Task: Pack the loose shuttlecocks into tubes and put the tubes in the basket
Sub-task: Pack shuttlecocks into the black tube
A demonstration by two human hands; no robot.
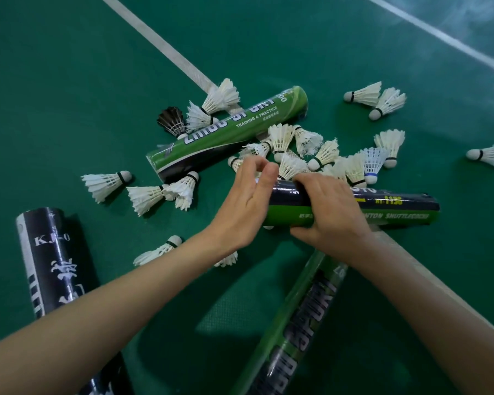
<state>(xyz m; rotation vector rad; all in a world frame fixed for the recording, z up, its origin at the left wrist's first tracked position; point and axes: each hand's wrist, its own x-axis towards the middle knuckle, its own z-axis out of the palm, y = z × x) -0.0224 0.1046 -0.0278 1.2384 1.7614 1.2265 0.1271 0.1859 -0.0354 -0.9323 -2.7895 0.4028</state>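
Green court floor (69,81), crossed by a white line (160,42), carries every item; no basket is in view. Right hand (325,215) is wrapped round the held tube (397,206) close to its near end, fingers over the top and thumb beneath; the tube lies roughly level. Left hand (248,201) is set against the mouth of that tube with fingertips bunched at the opening; whether a shuttlecock is pinched there cannot be told, since the fingers hide the mouth. Loose shuttlecocks (325,153) lie heaped just beyond the hands, with others scattered well apart over the floor; a green tube (228,132) lies across the white line beyond the heap; a black tube (52,258) lies beside the left forearm; a second green tube (297,323) lies under the right forearm. Probable faults from this state: feathers crushed or bent if a shuttlecock enters at an angle or is forced against the rim; frayed skirts, visible on several pieces, catching on the tube mouth; contents sliding out if the mouth dips once the left hand leaves it; contents pushed out at the far end if no cap is fitted, which cannot be confirmed here; the black shuttlecock (171,121) and the blue-banded plastic shuttlecock (372,162) nesting poorly with feather types; a forearm rolling a tube or flattening the shuttlecock (160,249) beneath the left wrist.
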